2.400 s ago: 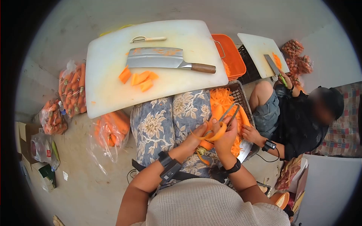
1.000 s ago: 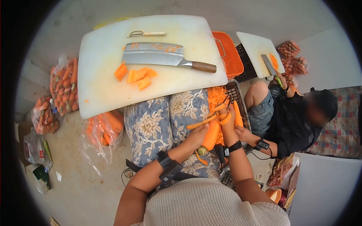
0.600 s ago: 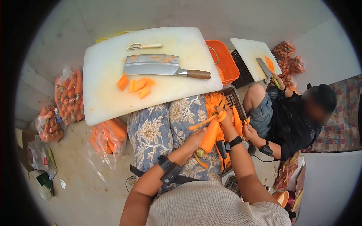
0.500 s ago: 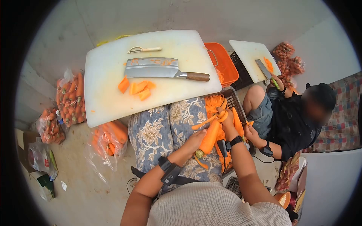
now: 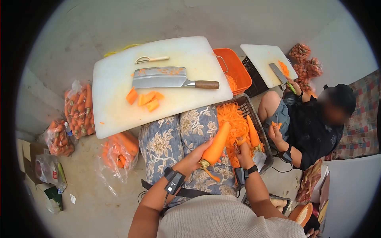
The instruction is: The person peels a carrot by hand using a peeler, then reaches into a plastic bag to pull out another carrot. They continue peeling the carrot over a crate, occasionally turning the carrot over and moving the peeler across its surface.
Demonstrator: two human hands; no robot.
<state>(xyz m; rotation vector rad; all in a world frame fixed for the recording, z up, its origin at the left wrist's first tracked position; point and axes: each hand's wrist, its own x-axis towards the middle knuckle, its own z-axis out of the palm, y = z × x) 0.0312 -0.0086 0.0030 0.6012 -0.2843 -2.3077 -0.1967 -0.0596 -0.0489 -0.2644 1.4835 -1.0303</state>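
My left hand (image 5: 201,154) is closed around a large peeled carrot (image 5: 217,145), whose green stem end points down toward me with a strip of peel hanging from it. Just to its right, over the crate, my right hand (image 5: 243,153) has its fingers curled together; what lies in them is hidden. Loose carrot peelings (image 5: 233,119) fill the black crate (image 5: 269,155) beneath that hand. Another whole carrot (image 5: 253,131) lies on the peelings. On the large white cutting board (image 5: 190,51) rest a cleaver (image 5: 162,77), a white-handled peeler (image 5: 152,59) and several carrot chunks (image 5: 148,97).
Behind the crate stands an orange bin (image 5: 234,63). At right a co-worker (image 5: 317,123) holds a knife (image 5: 278,72) over a smaller board (image 5: 262,55). Bags of carrots (image 5: 79,109) line the left wall, and an open bag (image 5: 119,152) lies by my leg.
My right hand has drawn away from the carrot and lowered over the peelings. The carrot in my left hand now stands more upright. The curled peel across it is gone.
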